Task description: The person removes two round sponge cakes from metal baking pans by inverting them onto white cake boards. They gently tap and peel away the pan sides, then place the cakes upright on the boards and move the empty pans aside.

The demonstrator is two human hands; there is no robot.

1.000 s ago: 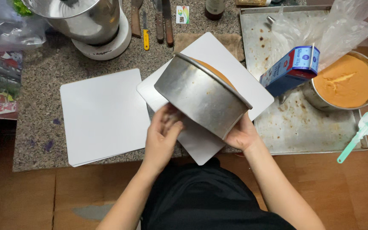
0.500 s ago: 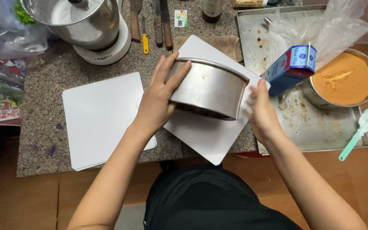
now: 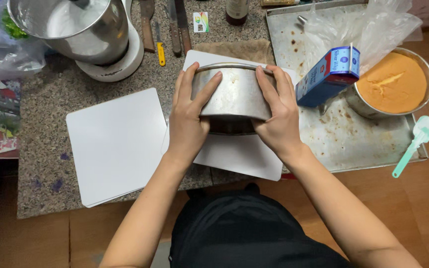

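Cake tin (image 3: 234, 97) upside down, gripped at 9 by left hand (image 3: 187, 121) and at 3 by right hand (image 3: 279, 121), fingers (image 3: 202, 89) curled over its wall, above white board (image 3: 239, 154) on stone surface (image 3: 50, 99). At 3 o'clock, second tin (image 3: 415, 106) holding orange cake (image 3: 393, 84), carton (image 3: 326, 74) alongside, on baking tray (image 3: 343, 144).

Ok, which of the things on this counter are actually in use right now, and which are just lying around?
In use:
round metal cake tin, gripped by left hand and right hand
white board under it

Lying about:
second white board
mixer bowl
blue carton
cake in its pan
spatula
baking tray
knives
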